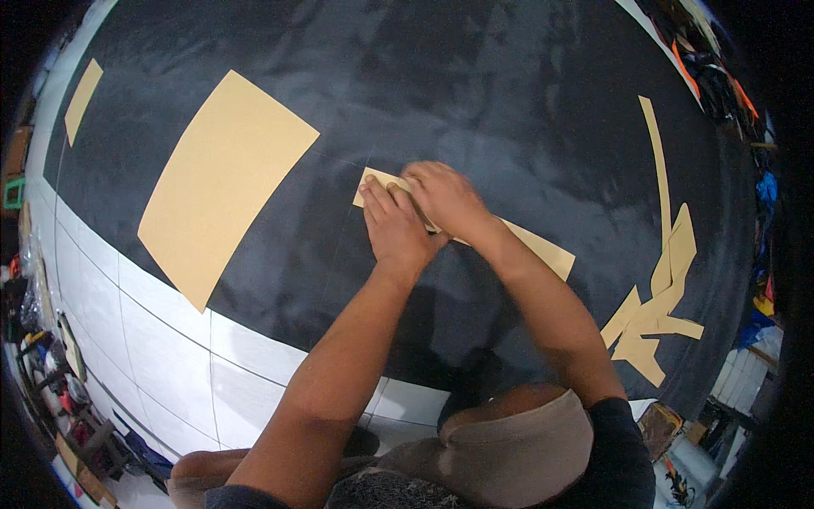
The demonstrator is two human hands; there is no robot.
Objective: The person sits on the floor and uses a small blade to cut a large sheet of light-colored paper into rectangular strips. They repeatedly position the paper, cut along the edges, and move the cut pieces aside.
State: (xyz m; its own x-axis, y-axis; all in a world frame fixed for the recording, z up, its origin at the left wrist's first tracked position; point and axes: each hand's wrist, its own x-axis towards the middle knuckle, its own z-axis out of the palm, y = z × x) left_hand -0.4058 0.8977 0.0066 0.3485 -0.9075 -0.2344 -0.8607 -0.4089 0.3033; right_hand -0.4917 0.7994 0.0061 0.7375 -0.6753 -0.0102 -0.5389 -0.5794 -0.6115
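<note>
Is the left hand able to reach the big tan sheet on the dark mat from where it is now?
Probably yes. The left hand presses on the narrow tan strip beside the right hand, and only bare dark mat lies between it and the big tan sheet. Nothing blocks that way.

The middle of the tan paper strip [543, 248] lies hidden under the left hand [394, 225] and right hand [445, 199]. Whatever the right hand grips cannot be made out. Clutter [51, 373] at the lower left rim is too small to identify.
</note>
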